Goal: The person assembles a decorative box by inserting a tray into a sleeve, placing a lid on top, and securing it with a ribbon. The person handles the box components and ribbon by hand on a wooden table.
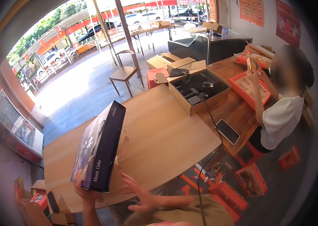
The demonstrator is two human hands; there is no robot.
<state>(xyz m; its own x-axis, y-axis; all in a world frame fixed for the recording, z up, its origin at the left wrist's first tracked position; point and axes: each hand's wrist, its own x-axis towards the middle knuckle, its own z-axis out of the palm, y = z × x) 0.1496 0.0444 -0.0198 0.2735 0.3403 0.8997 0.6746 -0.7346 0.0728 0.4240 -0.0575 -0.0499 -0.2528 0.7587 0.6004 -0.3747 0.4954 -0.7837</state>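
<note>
A flat dark blue gift box (106, 154) with a pale picture on its broad face stands tilted on edge over the table. My left hand (85, 189) grips its lower near corner, with part of the fingers behind the box. Close by on the right, my right hand (141, 194) is open with the fingers spread, apart from the box and holding nothing. Beneath both hands lies the light wooden tabletop (159, 128).
An open carton (185, 105) with black devices stands at the table's far right. Beyond it are a phone (227, 132), a red tray (241, 88) and a seated co-worker (283, 116) holding a small item. Red boxes (251, 179) litter the floor; a chair (124, 73) stands behind.
</note>
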